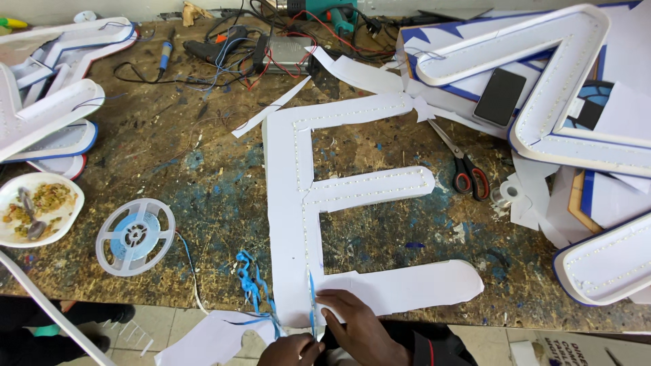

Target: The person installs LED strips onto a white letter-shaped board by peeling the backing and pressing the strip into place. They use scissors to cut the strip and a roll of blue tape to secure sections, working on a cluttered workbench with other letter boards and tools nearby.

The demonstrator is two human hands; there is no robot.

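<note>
Worktop: a scarred, paint-flecked wooden bench is filling the view, blue and white smears showing through the brown, offcuts scattered all over it.
Main piece: a big white flat letter-shaped panel with 3 arms is lying face up in the middle of the bench, rows of tiny lights running along its spine and its top and middle arms.
Right hand: the right hand is pressing flat, fingers spread, on the foot of the panel near the bench's front edge.
Left hand: the left hand is pinching the lower end of a thin blue-backed strip, which is standing up along the panel's spine just beside the right hand's fingers.
Peelings: a curl of blue backing tape is lying just left of the panel's foot.
Left side: an empty clear plastic reel is sitting well left of the panel, and a white plate of food with a spoon is sitting beyond it at the bench edge.
Right side: red-handled scissors are lying just right of the middle arm, and a dark phone is resting among large white channel letters with blue sides.
Back edge: a tangle of red, black and blue wires is sprawling around a grey metal box.
Floor: pale tiles are showing below the bench's front edge.
</note>
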